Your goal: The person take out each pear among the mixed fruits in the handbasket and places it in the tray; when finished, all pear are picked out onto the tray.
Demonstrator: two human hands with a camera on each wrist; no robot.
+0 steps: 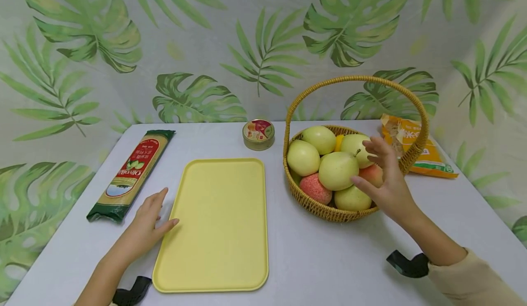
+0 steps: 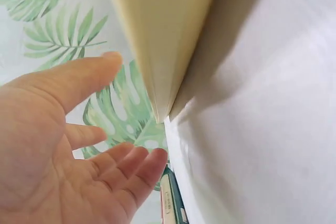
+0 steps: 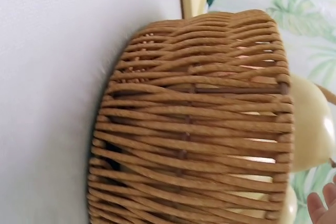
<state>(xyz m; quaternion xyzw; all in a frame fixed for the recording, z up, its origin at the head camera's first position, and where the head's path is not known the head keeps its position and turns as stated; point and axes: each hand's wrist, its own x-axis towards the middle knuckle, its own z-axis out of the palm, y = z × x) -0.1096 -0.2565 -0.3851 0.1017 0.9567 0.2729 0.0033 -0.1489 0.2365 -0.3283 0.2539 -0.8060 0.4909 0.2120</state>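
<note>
My left hand (image 1: 146, 223) hovers at the left edge of a yellow tray (image 1: 218, 223), fingers apart and nothing held. In the left wrist view the tray's side (image 2: 165, 35) stands beyond the thumb. Over the right rim of a wicker basket (image 1: 313, 211), my right hand (image 1: 389, 182) is raised with spread fingers, holding nothing. Heaped in the basket are several pale yellow-green round fruits (image 1: 338, 171), apples or pears, and a reddish fruit (image 1: 315, 189). Just the fingertips (image 3: 317, 208) of the right hand enter the right wrist view, beside the basket's woven wall (image 3: 199, 119).
A pasta packet (image 1: 133, 173) lies left of the tray. Behind the tray stands a round tin (image 1: 258, 135). An orange and yellow bag (image 1: 430, 159) lies behind the basket at right. The basket's tall handle (image 1: 354, 78) arches over the fruit.
</note>
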